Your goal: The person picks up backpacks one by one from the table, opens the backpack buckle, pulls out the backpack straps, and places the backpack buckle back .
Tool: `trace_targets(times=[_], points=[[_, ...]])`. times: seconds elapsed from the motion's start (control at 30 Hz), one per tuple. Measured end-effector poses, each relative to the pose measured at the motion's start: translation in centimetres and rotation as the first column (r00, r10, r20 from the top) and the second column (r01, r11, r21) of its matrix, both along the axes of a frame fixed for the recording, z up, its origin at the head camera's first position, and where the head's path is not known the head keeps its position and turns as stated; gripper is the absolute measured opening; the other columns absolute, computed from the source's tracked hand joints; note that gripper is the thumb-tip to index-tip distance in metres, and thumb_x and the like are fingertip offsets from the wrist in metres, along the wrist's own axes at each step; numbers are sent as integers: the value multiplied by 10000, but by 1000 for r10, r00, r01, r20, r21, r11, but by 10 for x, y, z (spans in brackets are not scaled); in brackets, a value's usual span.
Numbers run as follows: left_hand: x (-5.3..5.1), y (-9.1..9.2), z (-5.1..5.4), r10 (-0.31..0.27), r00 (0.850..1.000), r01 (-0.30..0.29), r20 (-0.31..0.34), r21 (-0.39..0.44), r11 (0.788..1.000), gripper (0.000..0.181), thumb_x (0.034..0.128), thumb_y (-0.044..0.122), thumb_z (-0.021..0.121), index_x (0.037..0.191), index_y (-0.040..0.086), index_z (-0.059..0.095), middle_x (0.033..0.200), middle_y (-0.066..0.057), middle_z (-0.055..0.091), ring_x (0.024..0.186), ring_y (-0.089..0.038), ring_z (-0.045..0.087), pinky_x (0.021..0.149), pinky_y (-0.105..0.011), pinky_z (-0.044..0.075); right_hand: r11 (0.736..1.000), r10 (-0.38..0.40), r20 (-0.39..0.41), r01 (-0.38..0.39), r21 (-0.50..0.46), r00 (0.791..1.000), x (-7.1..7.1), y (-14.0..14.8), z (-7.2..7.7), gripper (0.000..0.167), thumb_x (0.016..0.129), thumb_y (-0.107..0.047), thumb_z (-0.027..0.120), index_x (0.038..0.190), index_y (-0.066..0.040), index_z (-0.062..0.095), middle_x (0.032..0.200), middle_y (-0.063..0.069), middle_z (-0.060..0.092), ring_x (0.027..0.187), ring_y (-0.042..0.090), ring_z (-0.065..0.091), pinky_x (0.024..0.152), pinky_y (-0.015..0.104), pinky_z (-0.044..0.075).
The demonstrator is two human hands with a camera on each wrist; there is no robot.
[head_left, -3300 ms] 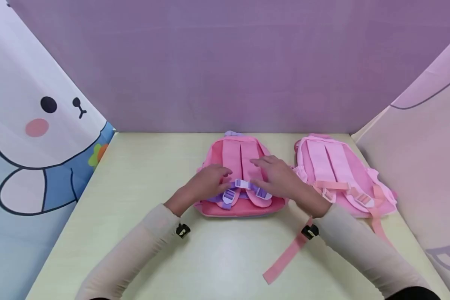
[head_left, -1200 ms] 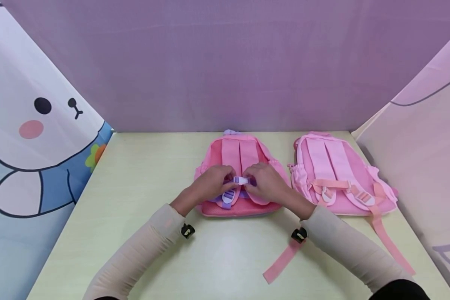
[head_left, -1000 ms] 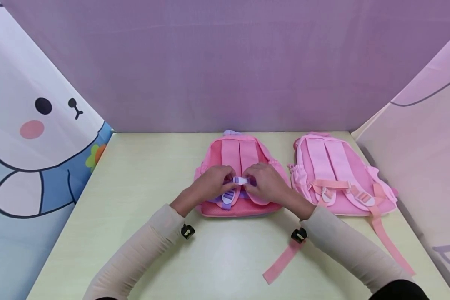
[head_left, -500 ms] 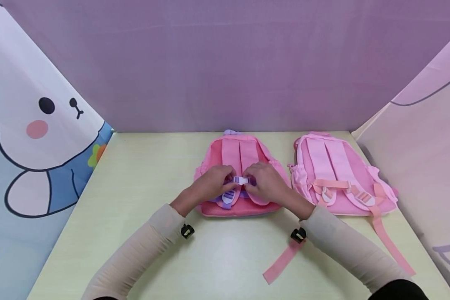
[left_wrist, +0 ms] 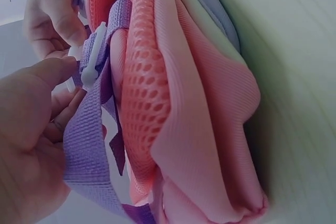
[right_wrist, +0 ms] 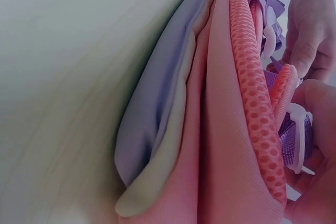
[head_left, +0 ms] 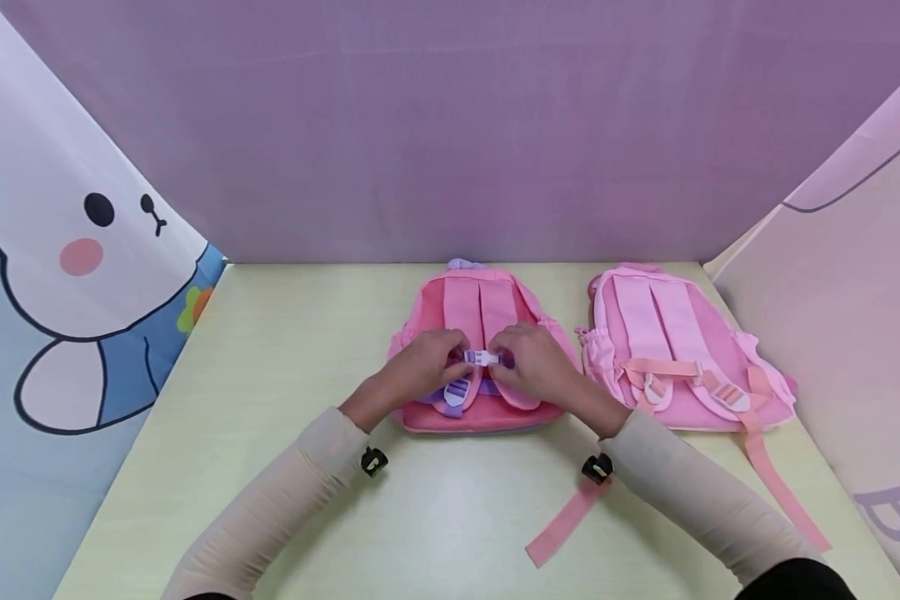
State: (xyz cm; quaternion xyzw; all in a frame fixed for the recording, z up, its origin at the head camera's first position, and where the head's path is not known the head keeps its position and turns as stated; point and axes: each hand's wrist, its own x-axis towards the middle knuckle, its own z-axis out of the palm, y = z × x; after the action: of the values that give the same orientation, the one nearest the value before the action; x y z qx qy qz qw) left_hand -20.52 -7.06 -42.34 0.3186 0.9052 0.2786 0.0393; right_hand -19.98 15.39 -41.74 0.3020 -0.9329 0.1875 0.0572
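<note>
The white buckle (head_left: 482, 358) sits over the lower half of the nearer-centre pink backpack (head_left: 461, 300), its long axis running left to right across the shoulder straps. The left hand (head_left: 420, 365) pinches its left end and the right hand (head_left: 534, 360) its right end, thumbs toward each other. The backpack lies back side up on the desk (head_left: 307, 333), long axis running away from the person, purple top handle (head_left: 465, 264) pointing toward the purple backdrop (head_left: 465, 133).
</note>
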Motion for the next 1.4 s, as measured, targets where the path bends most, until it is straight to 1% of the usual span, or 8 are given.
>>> trace_targets(times=[0.2,0.37,0.57,0.67,0.83,1.1,1.27,1.4], points=[[-1,-1,-2,-11,1000,11,-2,13,1000,233,967,243,713,1101,66,643,962,-37,683,822,-106,603,750,-213,554,1000,-2,18,3,-9,1000,1,0,1,160,862,-191,763,989,-95,753,853,17,695,805,179,555,791,342,487],[-1,-1,-3,-10,1000,10,7,28,1000,225,967,243,713,1096,74,640,965,-34,683,824,-102,602,750,-214,554,1000,-1,14,1,-13,1000,1,1,2,165,860,-183,769,1000,-98,754,866,15,701,805,177,559,798,357,491],[-1,-2,-4,-10,1000,10,-12,29,1000,225,964,247,717,1090,78,640,963,-27,684,814,-94,597,737,-204,550,1000,-9,10,9,-13,1000,1,1,2,178,855,-197,784,1008,-110,757,895,15,715,826,182,574,819,368,498],[-1,-2,-3,-11,1000,12,-11,31,999,225,966,248,714,1093,78,640,964,-28,684,816,-97,599,738,-201,550,1000,-16,11,16,-11,1000,1,2,1,185,855,-207,786,1014,-117,757,904,14,716,835,183,577,822,371,496],[0,-3,-1,-8,1000,7,11,35,999,221,970,246,709,1103,82,640,971,-25,679,825,-101,599,743,-201,552,1000,-20,10,20,-6,1000,1,2,1,187,859,-215,783,1018,-121,756,917,11,718,839,179,581,823,367,503],[1,-7,3,24,998,-25,51,27,999,240,967,251,712,1128,90,638,984,-24,669,847,-115,606,773,-226,572,1000,-17,7,17,-8,1000,1,4,0,172,856,-199,777,1004,-114,753,868,-1,691,791,157,554,764,332,476],[1,-7,5,50,996,-51,74,17,999,250,969,273,710,1137,104,636,994,-14,667,860,-113,607,791,-235,574,1000,-25,35,25,1,999,0,6,1,178,857,-203,781,1012,-121,749,869,-4,679,800,155,550,764,326,470],[1,-7,7,60,995,-62,82,14,998,256,969,283,709,1140,109,635,1000,-11,664,868,-116,607,801,-245,574,1000,-28,64,28,9,998,1,6,1,195,867,-223,787,1032,-128,747,893,-1,684,826,160,563,785,339,489]])
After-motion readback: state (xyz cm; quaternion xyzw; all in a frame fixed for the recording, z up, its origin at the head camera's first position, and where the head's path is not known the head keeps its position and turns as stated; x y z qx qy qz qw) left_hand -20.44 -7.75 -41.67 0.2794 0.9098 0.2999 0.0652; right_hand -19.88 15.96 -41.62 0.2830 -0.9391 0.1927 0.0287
